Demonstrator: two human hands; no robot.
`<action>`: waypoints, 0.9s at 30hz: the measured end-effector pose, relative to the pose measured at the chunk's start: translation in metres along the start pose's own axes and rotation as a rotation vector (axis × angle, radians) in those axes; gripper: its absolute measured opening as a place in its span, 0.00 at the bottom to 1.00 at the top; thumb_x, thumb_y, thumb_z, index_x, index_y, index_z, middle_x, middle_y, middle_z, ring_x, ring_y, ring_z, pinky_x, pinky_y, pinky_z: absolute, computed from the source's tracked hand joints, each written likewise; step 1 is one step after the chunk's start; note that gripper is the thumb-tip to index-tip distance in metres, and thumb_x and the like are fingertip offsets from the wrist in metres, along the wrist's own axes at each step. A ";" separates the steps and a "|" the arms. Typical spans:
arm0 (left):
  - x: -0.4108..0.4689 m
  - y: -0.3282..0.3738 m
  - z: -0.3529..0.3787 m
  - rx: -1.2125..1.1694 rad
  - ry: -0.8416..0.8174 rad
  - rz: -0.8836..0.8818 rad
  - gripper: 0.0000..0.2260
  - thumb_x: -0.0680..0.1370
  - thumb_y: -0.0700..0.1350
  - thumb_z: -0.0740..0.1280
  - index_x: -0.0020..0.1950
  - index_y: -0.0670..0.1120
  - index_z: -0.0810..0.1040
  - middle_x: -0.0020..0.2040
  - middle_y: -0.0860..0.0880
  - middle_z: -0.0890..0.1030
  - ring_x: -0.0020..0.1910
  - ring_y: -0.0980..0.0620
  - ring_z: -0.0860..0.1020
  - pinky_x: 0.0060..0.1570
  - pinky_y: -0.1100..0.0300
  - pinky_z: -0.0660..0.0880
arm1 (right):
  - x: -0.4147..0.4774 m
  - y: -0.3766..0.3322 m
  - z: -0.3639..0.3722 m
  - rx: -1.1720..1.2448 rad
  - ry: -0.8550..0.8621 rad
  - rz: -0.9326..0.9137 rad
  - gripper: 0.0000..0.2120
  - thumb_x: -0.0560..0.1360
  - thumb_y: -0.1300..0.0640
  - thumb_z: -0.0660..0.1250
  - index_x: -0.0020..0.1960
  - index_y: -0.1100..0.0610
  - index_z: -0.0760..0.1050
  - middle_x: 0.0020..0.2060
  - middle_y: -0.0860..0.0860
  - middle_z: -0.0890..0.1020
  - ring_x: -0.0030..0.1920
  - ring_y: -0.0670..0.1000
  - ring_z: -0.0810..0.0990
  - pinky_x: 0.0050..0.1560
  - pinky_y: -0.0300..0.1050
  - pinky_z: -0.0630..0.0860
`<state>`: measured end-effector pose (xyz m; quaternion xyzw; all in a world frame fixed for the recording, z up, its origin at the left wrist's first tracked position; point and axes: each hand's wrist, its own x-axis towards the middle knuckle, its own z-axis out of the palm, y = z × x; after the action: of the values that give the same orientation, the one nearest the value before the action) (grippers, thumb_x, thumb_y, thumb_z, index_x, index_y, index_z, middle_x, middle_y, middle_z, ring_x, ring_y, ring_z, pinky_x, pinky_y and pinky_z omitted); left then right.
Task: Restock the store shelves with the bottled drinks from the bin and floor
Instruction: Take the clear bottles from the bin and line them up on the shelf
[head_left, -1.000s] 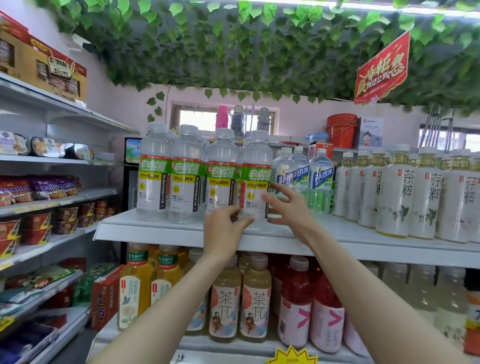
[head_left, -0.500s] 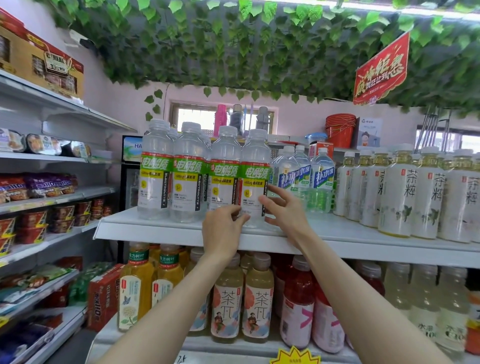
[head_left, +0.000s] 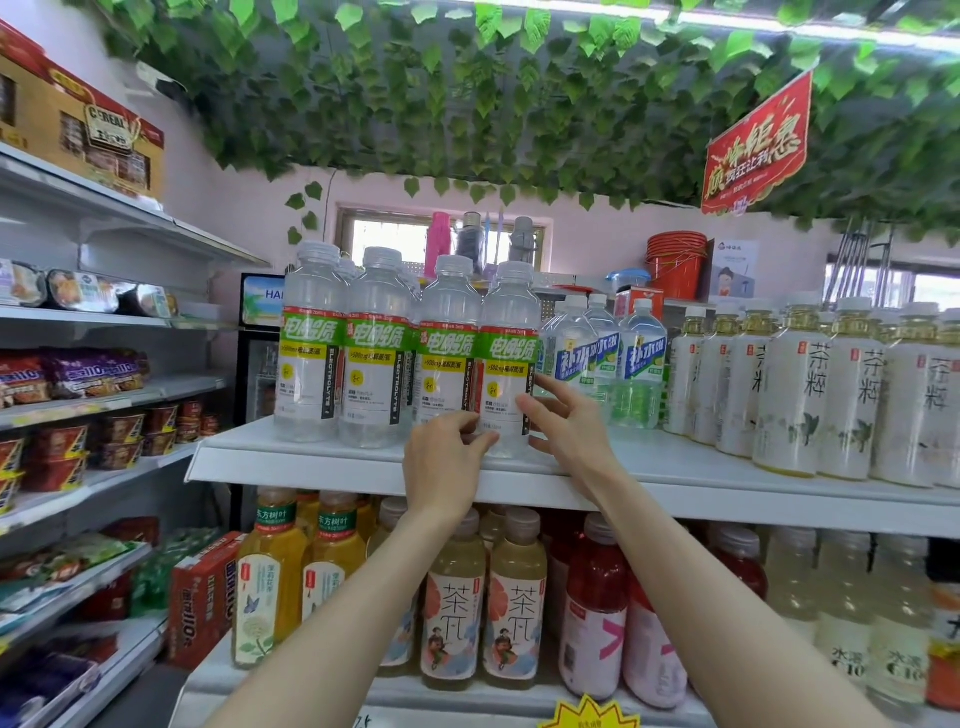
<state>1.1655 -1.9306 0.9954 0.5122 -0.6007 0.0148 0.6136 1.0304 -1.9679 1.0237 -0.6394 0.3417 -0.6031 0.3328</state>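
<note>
Little has moved since the earlier frames: both hands stay low on the same electrolyte bottle (head_left: 506, 364), fingers shuffled slightly around its base, and the camera has tipped a touch.

Biggest in view is the white top shelf (head_left: 675, 467) – it runs across the middle and carries three groups of drinks. At its left end stand four clear bottles with green-and-yellow labels in the front row, more behind them; the rightmost of these four is the one being handled, upright near the shelf's front edge, touching its neighbour on the left. Just beside it on the right are the blue-labelled water bottles (head_left: 641, 358), then a long row of white tea bottles (head_left: 795, 395) out to the right edge. Below, the lower shelf (head_left: 467, 699) holds yellow tea bottles (head_left: 267, 577), peach-labelled ones and red drinks (head_left: 595, 613).

Each hand grasps the bottle – the left hand (head_left: 444, 462) pinches its lower left side with thumb and fingertips, the right hand (head_left: 571, 431) has its fingers spread against the lower right side and label.

Green plastic leaves (head_left: 467, 93) hang overhead, with a red sign (head_left: 756, 145) at right.
</note>
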 end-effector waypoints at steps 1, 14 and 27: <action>0.000 0.000 0.000 0.001 0.001 -0.002 0.16 0.74 0.48 0.71 0.59 0.43 0.80 0.53 0.48 0.83 0.51 0.53 0.79 0.51 0.63 0.71 | 0.000 0.001 0.000 -0.007 0.001 -0.001 0.23 0.77 0.57 0.68 0.70 0.54 0.69 0.57 0.57 0.80 0.56 0.55 0.79 0.51 0.49 0.77; -0.001 0.001 0.002 0.040 0.002 -0.014 0.16 0.75 0.48 0.71 0.60 0.44 0.80 0.54 0.47 0.83 0.53 0.52 0.79 0.53 0.62 0.71 | 0.001 0.003 0.002 -0.060 0.021 -0.013 0.24 0.76 0.54 0.68 0.71 0.55 0.68 0.59 0.55 0.79 0.58 0.53 0.78 0.48 0.46 0.78; -0.015 0.017 -0.034 -0.214 -0.154 -0.080 0.20 0.72 0.44 0.74 0.62 0.41 0.77 0.56 0.47 0.81 0.52 0.55 0.77 0.54 0.64 0.71 | -0.027 -0.024 -0.015 -0.108 0.061 -0.017 0.25 0.74 0.54 0.71 0.69 0.57 0.69 0.58 0.54 0.79 0.56 0.53 0.79 0.46 0.44 0.77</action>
<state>1.1751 -1.8916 1.0028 0.4669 -0.6232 -0.1132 0.6171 1.0149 -1.9323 1.0297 -0.6407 0.3782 -0.6057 0.2822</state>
